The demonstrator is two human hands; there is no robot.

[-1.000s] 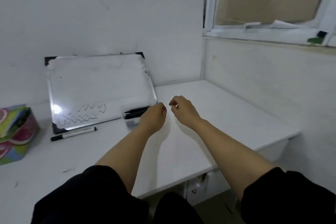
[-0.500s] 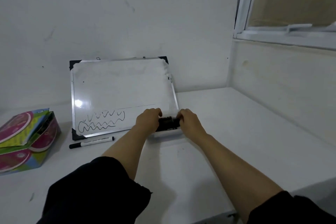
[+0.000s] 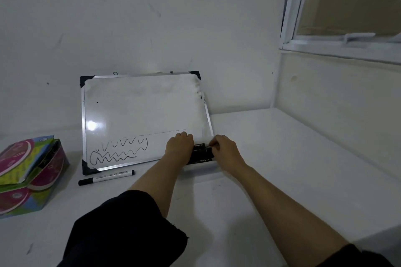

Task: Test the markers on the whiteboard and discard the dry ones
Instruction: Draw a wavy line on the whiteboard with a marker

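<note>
Both hands [image 3: 225,150] stay at dark, seemingly capped markers [image 3: 200,153].

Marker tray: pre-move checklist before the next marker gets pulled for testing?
1. Whiteboard propped against the wall, free writing space: ok.
2. Marker tray with black markers between both hands: ok.
3. Right hand fingers pinch a marker: cannot tell.
4. Left hand steadies the tray's left end: ok.
5. Capped marker lies apart in front of the board: ok.
6. Colourful box open for discards: cannot tell.
</note>
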